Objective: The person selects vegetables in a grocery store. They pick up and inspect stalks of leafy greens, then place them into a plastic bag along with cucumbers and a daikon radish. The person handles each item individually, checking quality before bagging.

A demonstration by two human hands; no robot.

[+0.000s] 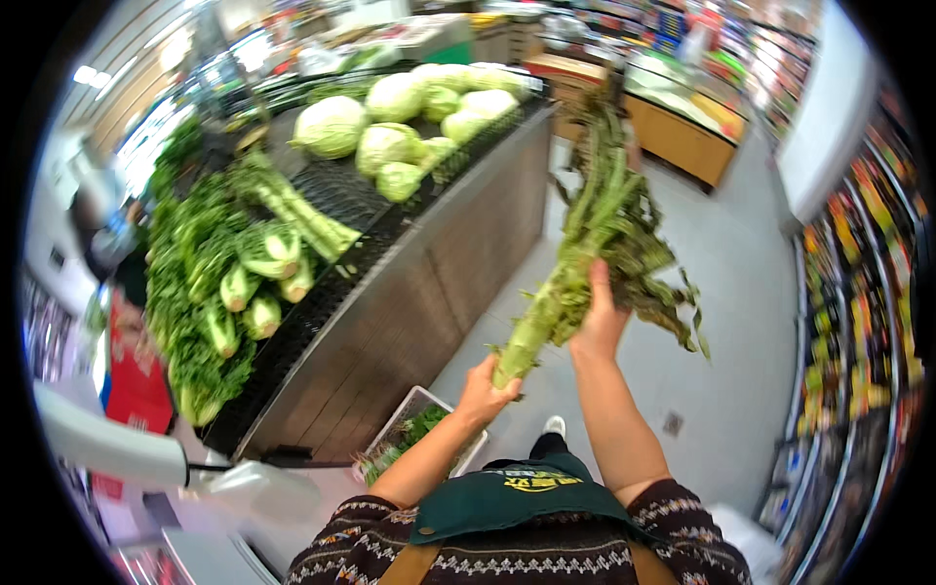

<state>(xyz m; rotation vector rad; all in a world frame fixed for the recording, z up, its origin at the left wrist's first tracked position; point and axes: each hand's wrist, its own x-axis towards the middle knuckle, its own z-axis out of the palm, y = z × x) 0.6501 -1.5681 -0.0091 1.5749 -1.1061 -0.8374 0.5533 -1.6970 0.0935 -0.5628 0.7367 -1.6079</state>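
A long celtuce stalk (pixel 537 329) with wilted, darkened leaves (pixel 651 270) is held up in front of me, tilted away to the upper right. My left hand (pixel 486 391) grips its pale thick lower end. Higher up, my right hand (pixel 601 322) is closed around the stalk below the leafy part, its thumb lying along it. On the display stand to the left lie round cabbages (pixel 330 126), trimmed green stalks (pixel 300 208) and a pile of leafy greens with pale bases (pixel 263 314).
The stand's metal side panel (pixel 409 307) runs diagonally beside me. At its foot is a white crate (pixel 417 398) holding greens. Stocked shelves (pixel 848 307) line the right, near a white column (pixel 826 124). A wooden bin (pixel 676 135) stands ahead; a person (pixel 110 234) is at far left.
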